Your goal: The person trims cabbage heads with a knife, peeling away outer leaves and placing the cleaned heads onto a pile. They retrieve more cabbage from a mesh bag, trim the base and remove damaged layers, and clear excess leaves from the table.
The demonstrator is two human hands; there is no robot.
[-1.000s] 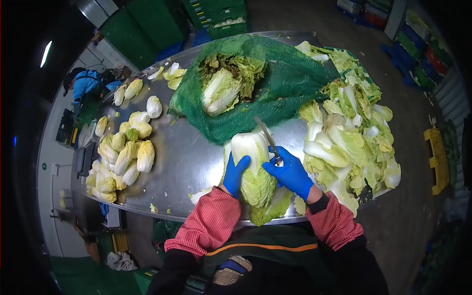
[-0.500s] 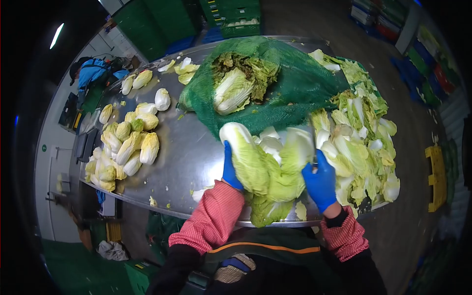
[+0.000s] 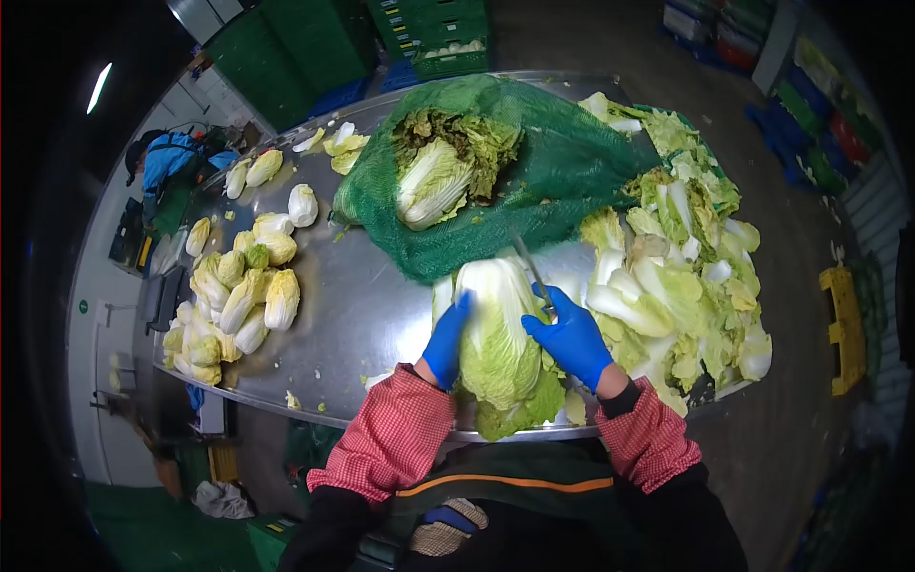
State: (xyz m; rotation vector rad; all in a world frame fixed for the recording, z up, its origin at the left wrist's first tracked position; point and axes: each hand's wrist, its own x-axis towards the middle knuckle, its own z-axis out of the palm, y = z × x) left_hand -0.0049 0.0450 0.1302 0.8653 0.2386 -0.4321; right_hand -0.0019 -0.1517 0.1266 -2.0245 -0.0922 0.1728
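Observation:
A napa cabbage (image 3: 500,329) lies on the metal table in front of me, its white base pointing away and its green leafy end at the near edge. My left hand (image 3: 446,341), in a blue glove, is closed against the cabbage's left side, its fingertips slightly blurred. On the other side my right hand (image 3: 576,341), also gloved in blue, grips a knife (image 3: 530,262), blade pointing up and away. The right thumb is close to the cabbage's side. Just beyond is a green mesh sack (image 3: 572,153) with another napa cabbage (image 3: 436,183) in its opening.
Trimmed cabbage heads (image 3: 243,296) are heaped at the left of the metal table (image 3: 353,324). Loose leaves (image 3: 667,286) form a large pile along the right. Green crates (image 3: 434,29) stand beyond the far edge, and a person in blue (image 3: 172,157) is at the far left.
Loose leaves that were by my right hand now lie on the right-hand pile. My right hand has moved left with the knife, beside the cabbage. The cabbage has turned more upright in view.

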